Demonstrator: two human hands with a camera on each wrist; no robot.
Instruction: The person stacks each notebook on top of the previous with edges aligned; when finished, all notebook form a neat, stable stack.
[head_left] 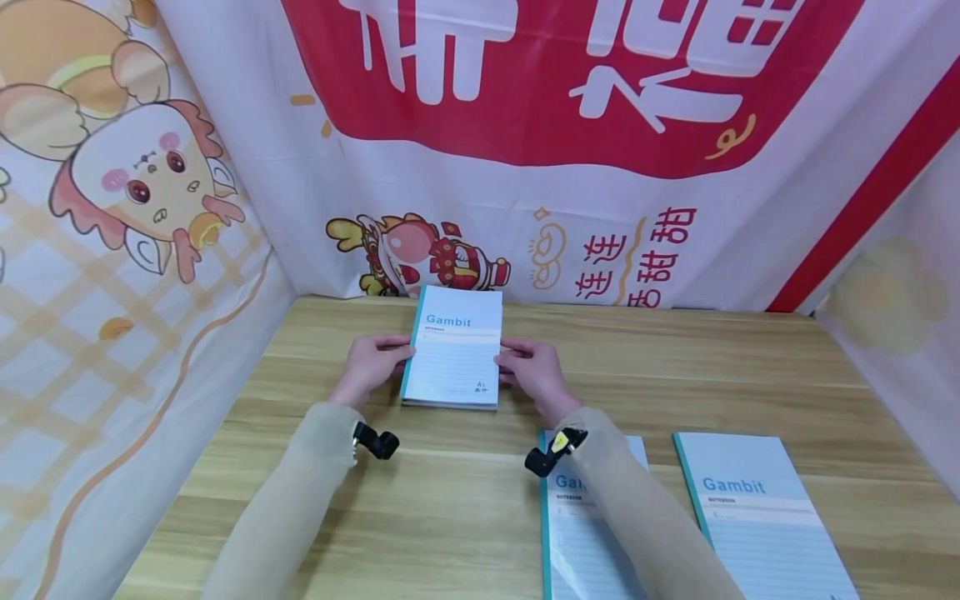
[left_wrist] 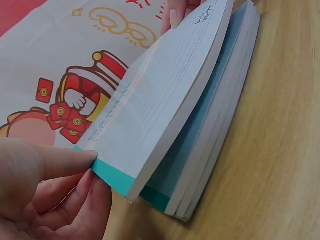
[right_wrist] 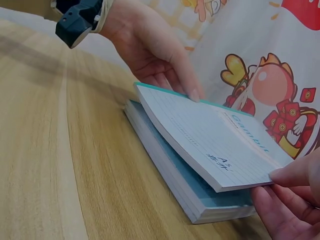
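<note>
A Gambit notebook (head_left: 453, 358) with a white lined cover and teal spine is held near the table's back edge. My left hand (head_left: 369, 367) pinches its spine side between thumb and fingers. On the opposite edge my right hand (head_left: 538, 373) pinches it in the same way. Both wrist views show this notebook slightly tilted, with a gap along one side, over a small stack of notebooks (left_wrist: 212, 155). The stack's top cover (right_wrist: 230, 197) looks teal-blue; most of it is hidden under the held notebook.
Two more Gambit notebooks lie at the front right of the wooden table (head_left: 442, 517): one partly under my right forearm (head_left: 558, 533), the other farther right (head_left: 765, 517). A printed cloth (head_left: 525, 192) hangs behind the table, another (head_left: 150, 333) at the left.
</note>
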